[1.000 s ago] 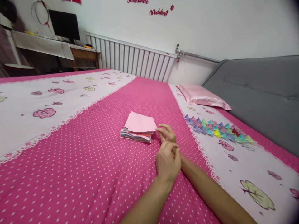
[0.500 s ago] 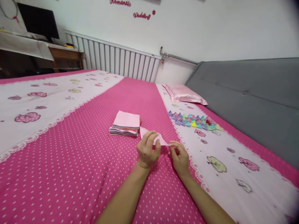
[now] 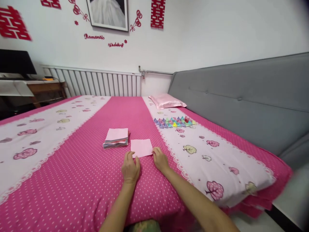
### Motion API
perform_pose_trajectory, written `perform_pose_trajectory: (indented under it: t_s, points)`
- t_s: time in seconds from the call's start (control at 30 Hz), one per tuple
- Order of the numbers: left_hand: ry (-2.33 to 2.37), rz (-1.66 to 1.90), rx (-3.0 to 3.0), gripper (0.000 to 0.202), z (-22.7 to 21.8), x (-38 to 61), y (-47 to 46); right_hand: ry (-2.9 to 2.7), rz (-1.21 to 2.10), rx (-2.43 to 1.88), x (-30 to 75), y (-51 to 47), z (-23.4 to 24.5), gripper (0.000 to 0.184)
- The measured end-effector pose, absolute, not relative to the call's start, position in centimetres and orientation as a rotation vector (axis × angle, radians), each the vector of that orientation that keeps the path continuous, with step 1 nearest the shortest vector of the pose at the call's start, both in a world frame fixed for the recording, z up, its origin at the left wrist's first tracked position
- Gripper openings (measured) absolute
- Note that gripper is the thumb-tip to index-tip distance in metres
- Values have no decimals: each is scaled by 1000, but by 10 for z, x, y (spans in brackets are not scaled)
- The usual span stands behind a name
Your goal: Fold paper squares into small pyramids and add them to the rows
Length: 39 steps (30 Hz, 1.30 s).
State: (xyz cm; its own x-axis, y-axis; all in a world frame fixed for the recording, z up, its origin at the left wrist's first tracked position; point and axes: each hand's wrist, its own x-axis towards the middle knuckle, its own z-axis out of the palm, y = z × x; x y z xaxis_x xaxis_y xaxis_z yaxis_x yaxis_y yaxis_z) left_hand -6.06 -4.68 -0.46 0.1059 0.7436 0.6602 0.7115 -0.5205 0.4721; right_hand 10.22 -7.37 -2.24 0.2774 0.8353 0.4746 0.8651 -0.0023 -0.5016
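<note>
A square sheet of pink paper (image 3: pixel 142 148) lies flat on the polka-dot bedspread, its near edge towards me. My left hand (image 3: pixel 130 167) is at the sheet's near left corner, with thumb and fingers apart and the fingertips touching the paper. The near right corner is pinched between the thumb and fingers of my right hand (image 3: pixel 160 159). Just left of the sheet sits a stack of coloured paper squares (image 3: pixel 117 134), a pink one on top. Further to the right stand rows of small folded paper pieces (image 3: pixel 175 122) in many colours.
The bedspread (image 3: pixel 79 167) has pink dotted and white printed bands. A pink satin pillow (image 3: pixel 167 101) lies by the grey headboard (image 3: pixel 231 87). Behind the bed are a radiator (image 3: pixel 101 83) and a desk (image 3: pixel 45 87) with a monitor (image 3: pixel 16 62).
My view has tilted up and turned right. The pink sheet, which was partly lifted and covered by my left hand, now lies flat. My left hand has drawn back to its near left corner.
</note>
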Motion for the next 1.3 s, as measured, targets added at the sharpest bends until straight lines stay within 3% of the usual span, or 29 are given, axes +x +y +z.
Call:
perform_pose_trajectory:
  t_s: [0.37, 0.9, 1.3]
  points:
    - [1667, 1130, 2366, 30, -5, -72, -75, -1426, -20, -1914, 102, -75, -18, 28]
    - [1741, 1152, 2250, 25, -5, -67, -72, -1304, -1, -1818, 120, -76, -26, 24]
    - [1798, 1142, 2179, 27, -2, -66, -79, -1369, 15, -1700, 123, -140, -20, 22]
